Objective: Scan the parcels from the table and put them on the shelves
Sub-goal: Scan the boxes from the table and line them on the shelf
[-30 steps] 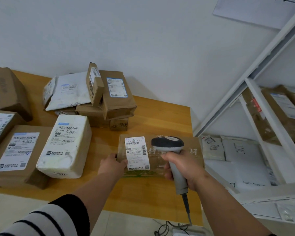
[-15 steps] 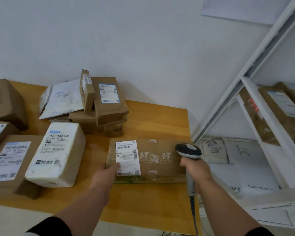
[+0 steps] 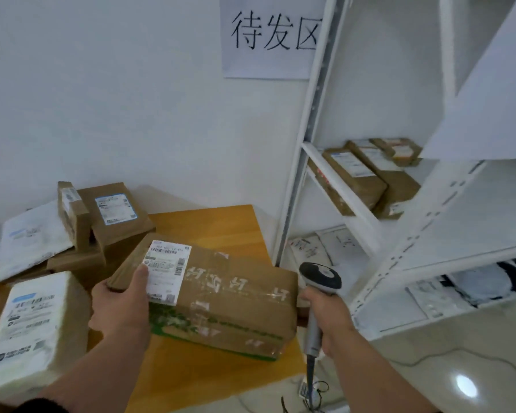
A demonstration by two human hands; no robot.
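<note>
My left hand (image 3: pixel 122 305) grasps box (image 3: pixel 221 296) end; right hand (image 3: pixel 328 317) clenches scanner (image 3: pixel 320 277). Shelf (image 3: pixel 340 186) probably next: support box underneath, slide flat.

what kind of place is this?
Probably a small parcel depot or mailroom: labelled parcels piled on a wooden table, a handheld barcode scanner in the right hand, white shelving holding sorted parcels.
</note>
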